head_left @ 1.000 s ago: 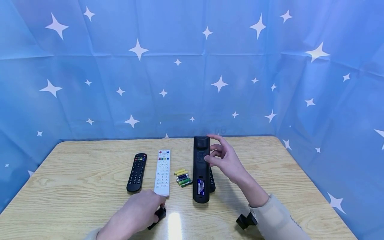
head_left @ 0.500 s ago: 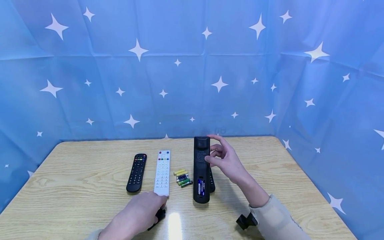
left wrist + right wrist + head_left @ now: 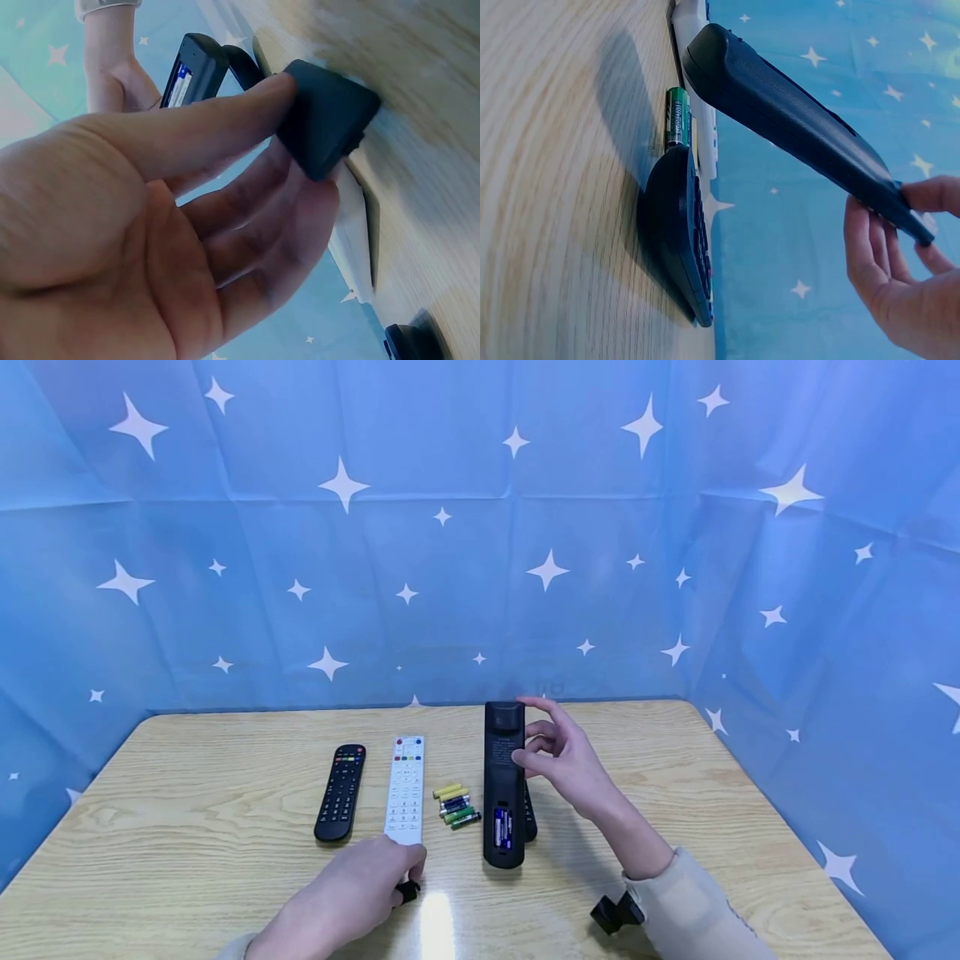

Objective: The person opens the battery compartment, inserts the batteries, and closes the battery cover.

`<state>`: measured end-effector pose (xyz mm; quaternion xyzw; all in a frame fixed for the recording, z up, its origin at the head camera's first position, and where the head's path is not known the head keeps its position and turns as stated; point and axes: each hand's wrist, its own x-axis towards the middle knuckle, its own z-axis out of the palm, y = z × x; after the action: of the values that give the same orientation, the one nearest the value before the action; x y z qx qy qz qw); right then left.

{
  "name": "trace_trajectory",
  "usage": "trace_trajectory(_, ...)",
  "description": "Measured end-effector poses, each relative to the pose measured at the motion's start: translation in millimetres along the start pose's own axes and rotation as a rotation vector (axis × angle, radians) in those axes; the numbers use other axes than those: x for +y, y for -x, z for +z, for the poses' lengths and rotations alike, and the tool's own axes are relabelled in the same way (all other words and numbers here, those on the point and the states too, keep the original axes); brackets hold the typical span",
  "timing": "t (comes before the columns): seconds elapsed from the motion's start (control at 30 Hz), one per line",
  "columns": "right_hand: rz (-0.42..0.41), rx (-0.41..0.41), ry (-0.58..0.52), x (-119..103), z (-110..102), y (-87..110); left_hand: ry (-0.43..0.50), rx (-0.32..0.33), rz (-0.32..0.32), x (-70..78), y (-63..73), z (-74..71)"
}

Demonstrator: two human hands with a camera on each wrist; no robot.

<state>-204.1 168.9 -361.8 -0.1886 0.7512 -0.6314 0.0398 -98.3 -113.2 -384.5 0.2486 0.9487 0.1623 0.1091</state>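
Observation:
My right hand (image 3: 566, 764) grips a black remote control (image 3: 498, 777) by its far end, back side up, raised above the table. Two blue-and-silver batteries (image 3: 502, 828) sit in its uncovered battery compartment at the near end. Between thumb and fingers, my left hand (image 3: 348, 889) pinches a small black battery cover (image 3: 330, 116) low over the tabletop. In the head view most of that cover is hidden by the hand. Left hand and held remote are apart. In the right wrist view, the lifted remote (image 3: 795, 124) slants over another black remote.
A black remote (image 3: 341, 793) and a white remote (image 3: 406, 785) lie face up on the wooden table (image 3: 202, 835). Several loose batteries (image 3: 456, 806) lie right of the white one. A second black remote (image 3: 671, 229) lies partly beneath the held one. A starry blue curtain (image 3: 450, 552) stands behind.
My left hand has shifted slightly to the right with the battery cover, which has turned and shows less in the head view. My right hand and its remote stay in place.

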Motion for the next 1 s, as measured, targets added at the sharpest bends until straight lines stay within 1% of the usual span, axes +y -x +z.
trace_trajectory(0.13, -0.004, 0.000, -0.006, 0, 0, 0.0, 0.018, 0.052, 0.052, 2.1, -1.9, -2.3)
trace_trajectory(0.27, -0.001, 0.001, -0.007, 0, 0, 0.2, 0.071, 0.105, 0.119, 3.1, -6.3, -4.1)
trace_trajectory(0.37, 0.002, -0.003, -0.006, -1, 1, 0.2, 0.138, 0.147, 0.171, 4.3, -10.2, -6.0)
trace_trajectory(0.53, -0.002, -0.009, -0.010, -3, 3, 0.1, 0.261, 0.252, 0.240, 7.6, -15.9, -8.2)
trace_trajectory(0.57, -0.002, -0.010, -0.010, -3, 3, 0.2, 0.281, 0.274, 0.246, 8.4, -16.7, -8.2)
trace_trajectory(0.67, 0.001, -0.018, -0.014, -2, 4, 0.2, 0.326, 0.322, 0.236, 11.4, -18.2, -8.4)
trace_trajectory(0.77, 0.005, -0.019, -0.012, -2, 5, 0.0, 0.328, 0.366, 0.226, 14.2, -19.7, -8.8)
trace_trajectory(0.87, 0.006, -0.017, -0.007, -2, 6, 0.0, 0.320, 0.396, 0.227, 16.2, -21.1, -9.2)
trace_trajectory(1.0, 0.004, -0.017, -0.004, -3, 7, 0.1, 0.323, 0.412, 0.227, 17.4, -22.2, -8.9)
